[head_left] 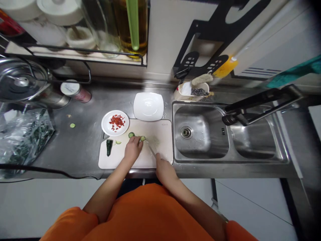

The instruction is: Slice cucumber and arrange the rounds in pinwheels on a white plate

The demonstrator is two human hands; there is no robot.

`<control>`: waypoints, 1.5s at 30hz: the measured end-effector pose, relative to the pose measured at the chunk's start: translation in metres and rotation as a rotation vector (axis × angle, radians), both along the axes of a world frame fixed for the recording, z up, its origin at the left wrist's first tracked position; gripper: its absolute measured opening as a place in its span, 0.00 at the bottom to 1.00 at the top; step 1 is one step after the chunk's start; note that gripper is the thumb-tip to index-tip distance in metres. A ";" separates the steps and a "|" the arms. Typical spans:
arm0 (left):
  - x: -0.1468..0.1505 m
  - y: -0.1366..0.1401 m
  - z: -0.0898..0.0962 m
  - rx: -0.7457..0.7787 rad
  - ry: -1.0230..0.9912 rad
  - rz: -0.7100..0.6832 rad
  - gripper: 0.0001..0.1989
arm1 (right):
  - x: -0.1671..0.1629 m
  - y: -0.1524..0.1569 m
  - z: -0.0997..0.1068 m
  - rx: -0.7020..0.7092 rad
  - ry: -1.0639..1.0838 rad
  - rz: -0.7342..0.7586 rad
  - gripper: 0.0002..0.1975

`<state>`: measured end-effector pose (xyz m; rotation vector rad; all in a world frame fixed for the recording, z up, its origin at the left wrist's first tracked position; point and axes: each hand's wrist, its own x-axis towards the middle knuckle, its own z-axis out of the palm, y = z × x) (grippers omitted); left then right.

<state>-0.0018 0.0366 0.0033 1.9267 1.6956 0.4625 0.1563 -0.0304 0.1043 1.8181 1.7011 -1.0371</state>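
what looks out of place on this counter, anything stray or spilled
A small round green slice lies on the bare steel counter, left of the plate of red bits, with a pale scrap just beyond it. They look like strays, since the other cut green pieces are on the cutting board.

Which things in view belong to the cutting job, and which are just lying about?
In the job, it seems:
knife in the right hand
green piece at the left hand
cutting board
perhaps the plate of red pieces and square white plate

Apparently lying about:
bag of greens
white-lidded canister
metal pot
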 end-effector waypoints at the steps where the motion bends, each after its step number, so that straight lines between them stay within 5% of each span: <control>1: 0.000 0.000 0.001 -0.002 0.004 0.001 0.12 | -0.002 0.001 0.000 0.000 0.003 0.008 0.22; 26: -0.004 0.001 -0.006 0.020 -0.021 -0.023 0.14 | -0.014 0.010 0.000 0.034 0.008 0.016 0.20; 45: 0.001 0.007 -0.002 0.008 -0.056 0.006 0.11 | -0.004 0.007 0.007 -0.121 0.040 -0.043 0.25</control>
